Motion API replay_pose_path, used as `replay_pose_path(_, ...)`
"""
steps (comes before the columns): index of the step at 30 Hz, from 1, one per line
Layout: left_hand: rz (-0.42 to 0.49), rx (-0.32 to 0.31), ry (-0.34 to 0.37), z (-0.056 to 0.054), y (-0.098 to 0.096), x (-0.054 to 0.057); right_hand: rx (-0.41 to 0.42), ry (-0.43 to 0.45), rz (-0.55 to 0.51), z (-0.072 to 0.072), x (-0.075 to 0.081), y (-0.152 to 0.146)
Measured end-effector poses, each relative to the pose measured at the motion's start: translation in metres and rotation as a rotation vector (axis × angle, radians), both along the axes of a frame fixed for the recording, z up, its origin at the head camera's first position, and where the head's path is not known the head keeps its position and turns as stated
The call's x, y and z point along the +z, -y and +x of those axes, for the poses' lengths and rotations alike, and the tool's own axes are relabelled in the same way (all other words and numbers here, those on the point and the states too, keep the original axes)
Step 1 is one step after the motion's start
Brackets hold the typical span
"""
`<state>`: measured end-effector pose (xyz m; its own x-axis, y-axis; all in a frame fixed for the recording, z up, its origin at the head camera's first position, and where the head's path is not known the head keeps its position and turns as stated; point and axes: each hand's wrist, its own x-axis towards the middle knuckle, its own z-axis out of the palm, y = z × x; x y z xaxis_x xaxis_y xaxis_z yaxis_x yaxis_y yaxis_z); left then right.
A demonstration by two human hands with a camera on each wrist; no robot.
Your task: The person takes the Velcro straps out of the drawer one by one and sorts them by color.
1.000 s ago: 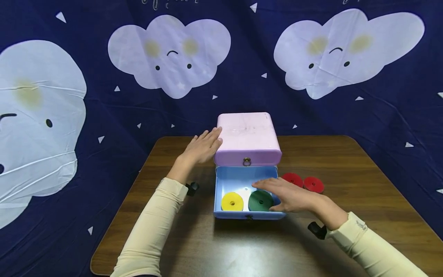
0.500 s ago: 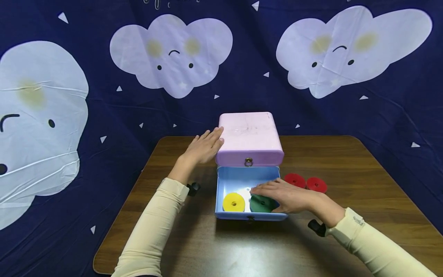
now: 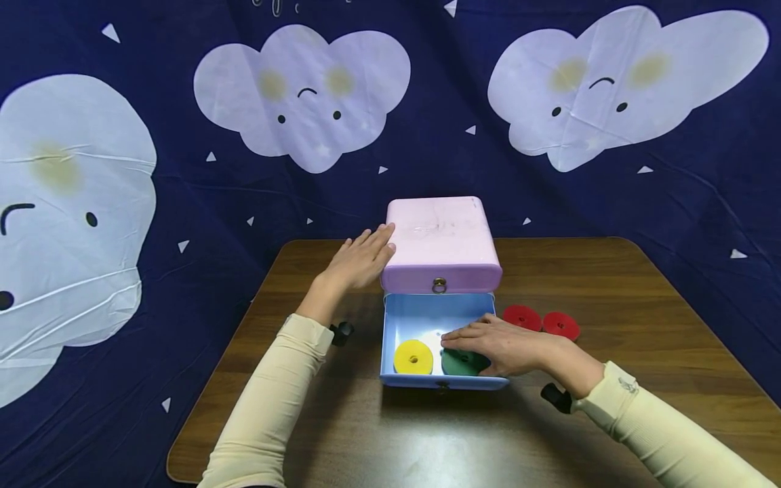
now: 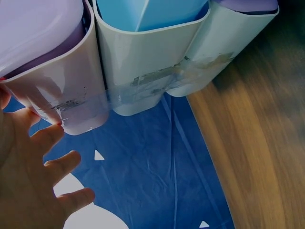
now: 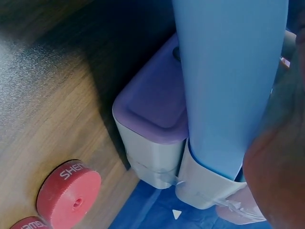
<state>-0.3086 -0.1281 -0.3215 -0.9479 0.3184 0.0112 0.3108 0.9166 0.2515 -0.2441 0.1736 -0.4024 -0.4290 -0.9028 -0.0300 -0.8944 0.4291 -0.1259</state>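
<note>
My left hand (image 3: 358, 261) lies against the left side of a small drawer unit with a pink top (image 3: 436, 230), fingers straight and spread. In the left wrist view that hand (image 4: 33, 167) is beside the upper tier (image 4: 71, 95). Below the top tier, a blue drawer (image 3: 405, 312) is pulled out. Inside it sit a yellow roll of tape (image 3: 413, 357) and a green roll of tape (image 3: 460, 364). My right hand (image 3: 509, 346) grips the green roll from above, fingers over its far edge and thumb at its near right edge. The right wrist view hides this grip behind the drawer wall.
Two red rolls of tape (image 3: 522, 317) lie on the wooden table (image 3: 366, 434) right of the drawer; one red roll (image 5: 71, 195) shows lettering. A shut purple drawer (image 5: 155, 100) sits under the blue one. Behind the table hangs a dark blue cloth (image 3: 439, 156) with clouds.
My right hand has come down over the green roll, its fingers and thumb closing in around it. The left hand stays on the unit's side; the view has shifted slightly.
</note>
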Motion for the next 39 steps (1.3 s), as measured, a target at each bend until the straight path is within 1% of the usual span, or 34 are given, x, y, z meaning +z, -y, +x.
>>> replay_pose_path(6,0.008,-0.007,0.005,0.001,-0.003,0.002,-0.026,-0.013,0.005,0.002,0.001,-0.003)
replay_pose_path(12,0.007,-0.015,0.014,0.002,-0.004,0.0,-0.052,-0.04,-0.027,0.005,0.001,-0.007)
replay_pose_path(15,0.009,-0.018,0.017,0.002,-0.004,-0.001,-0.072,-0.071,-0.065,0.008,0.004,-0.01)
replay_pose_path(20,0.0,-0.014,0.016,0.002,-0.002,-0.003,-0.109,-0.115,-0.123,0.012,0.016,-0.015)
replay_pose_path(26,0.0,-0.009,0.012,0.002,0.001,-0.003,-0.102,-0.187,-0.201,0.018,0.027,-0.022)
replay_pose_path(30,0.011,0.0,0.023,0.003,0.002,-0.002,-0.093,-0.249,-0.279,0.023,0.031,-0.029)
replay_pose_path(34,0.013,-0.001,0.019,0.004,0.001,-0.001,-0.095,-0.312,-0.367,0.027,0.033,-0.04)
replay_pose_path(36,0.017,-0.004,0.016,0.004,0.0,0.0,-0.11,-0.334,-0.403,0.029,0.032,-0.048)
replay_pose_path(39,0.018,-0.009,0.013,0.004,-0.002,0.002,-0.156,-0.345,-0.445,0.032,0.03,-0.062)
